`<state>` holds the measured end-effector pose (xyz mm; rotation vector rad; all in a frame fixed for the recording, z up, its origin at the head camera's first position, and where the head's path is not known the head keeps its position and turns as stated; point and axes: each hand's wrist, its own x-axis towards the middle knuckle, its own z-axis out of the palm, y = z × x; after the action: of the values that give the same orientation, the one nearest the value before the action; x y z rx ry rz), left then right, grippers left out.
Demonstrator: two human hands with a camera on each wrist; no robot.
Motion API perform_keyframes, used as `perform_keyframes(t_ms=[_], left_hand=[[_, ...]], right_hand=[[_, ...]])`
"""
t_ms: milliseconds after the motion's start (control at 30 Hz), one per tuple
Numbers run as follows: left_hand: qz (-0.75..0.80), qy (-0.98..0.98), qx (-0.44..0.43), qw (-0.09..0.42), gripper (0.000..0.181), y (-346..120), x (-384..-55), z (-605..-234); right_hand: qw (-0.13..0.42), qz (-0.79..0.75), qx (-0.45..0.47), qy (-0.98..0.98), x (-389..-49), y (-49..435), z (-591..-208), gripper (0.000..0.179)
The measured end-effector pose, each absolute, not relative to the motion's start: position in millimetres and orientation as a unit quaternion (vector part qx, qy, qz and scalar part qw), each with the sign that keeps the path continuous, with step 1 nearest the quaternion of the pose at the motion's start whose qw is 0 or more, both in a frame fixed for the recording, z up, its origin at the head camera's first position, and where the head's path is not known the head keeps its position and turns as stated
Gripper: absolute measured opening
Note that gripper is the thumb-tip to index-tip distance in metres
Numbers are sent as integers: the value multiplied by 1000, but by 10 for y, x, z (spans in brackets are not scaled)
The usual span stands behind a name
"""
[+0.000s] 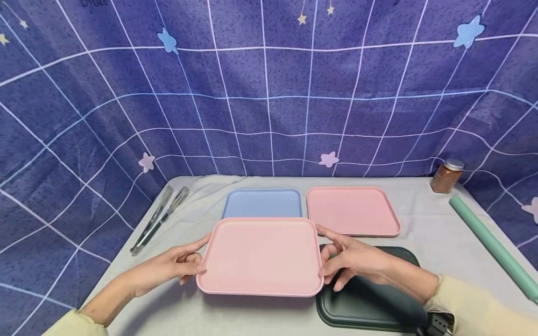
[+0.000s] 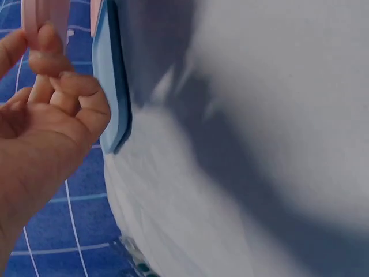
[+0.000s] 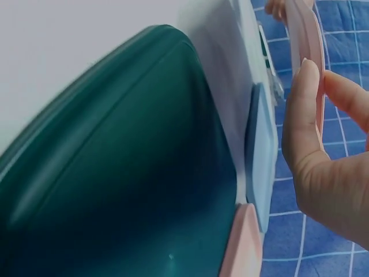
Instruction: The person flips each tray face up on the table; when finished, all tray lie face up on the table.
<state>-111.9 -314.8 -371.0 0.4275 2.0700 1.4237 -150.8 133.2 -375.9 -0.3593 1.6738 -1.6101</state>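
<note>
1. Hanging behind everything, a purple-blue fabric backdrop (image 1: 286,112) shows a pale grid with stars.
2. A white cloth (image 1: 428,219) covers the work surface.
3. A dark green rectangular tray (image 1: 370,303) with rounded corners lies on it, front right.
4. A light pink rectangular tray (image 1: 260,256) with a raised rim is held above the cloth, front centre.
5. A second pink tray (image 1: 353,212) lies behind, right of centre.
6. A light blue rectangular tray (image 1: 265,203) lies beside it, its near edge hidden.
7. A long green cylinder (image 1: 493,248) lies along the right side.
8. The left hand (image 1: 172,263) and right hand (image 1: 353,259) pinch the raised tray's opposite ends between thumb and fingers.
9. Clear-ended tongs with dark green handles (image 1: 163,219) lie far left.
10. A brown-filled jar with a silver lid (image 1: 447,177) stands back right.
</note>
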Motion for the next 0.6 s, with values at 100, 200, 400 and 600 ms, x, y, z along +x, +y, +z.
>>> perform_keyframes(t_ms=[100,200,400,600], left_hand=[[551,750,165,327,80,-3216,-1116,-3703],[564,724,175,356,85,-3267,-1111,-3706],[575,694,176,396,89,-3337,-1089,-3769],[566,693,177,410,91,-3377,-1085,-3886]], right_hand=[[395,-632,-141,651,-1491,1282,-3814,112],[406,-632,-137,645,-1474,1236,-3879,114],[429,-622,-118,644,-1418,1157,-3995,117],[434,-611,-105,654,-1384,1089,-4071,118]])
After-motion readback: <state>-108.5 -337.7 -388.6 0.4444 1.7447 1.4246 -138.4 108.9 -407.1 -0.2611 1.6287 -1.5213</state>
